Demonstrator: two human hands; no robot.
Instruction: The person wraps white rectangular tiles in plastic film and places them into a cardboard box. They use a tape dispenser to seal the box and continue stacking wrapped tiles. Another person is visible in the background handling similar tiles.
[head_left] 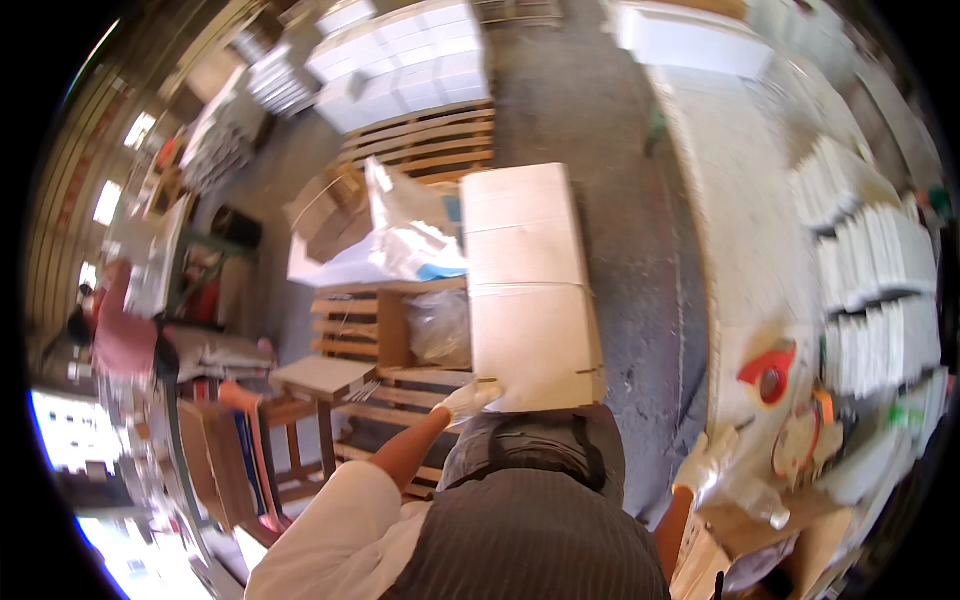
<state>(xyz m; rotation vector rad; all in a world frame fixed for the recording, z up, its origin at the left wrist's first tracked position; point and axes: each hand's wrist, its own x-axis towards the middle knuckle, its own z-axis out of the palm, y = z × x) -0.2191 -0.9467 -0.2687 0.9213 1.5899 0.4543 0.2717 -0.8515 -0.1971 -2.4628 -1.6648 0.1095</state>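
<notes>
Head view: the long cardboard box (528, 290) occupies the centre of the frame, with the gloved left hand (470, 400) at its lower left corner; whether the fingers grip or merely rest cannot be determined. The gloved right hand (706, 466) is blurred at lower right, near the worktable (738, 250), its grip likewise indeterminate. A red tape dispenser (768, 366) lies on the worktable; stacked white cartons (405, 65) stand at upper left of centre.
</notes>
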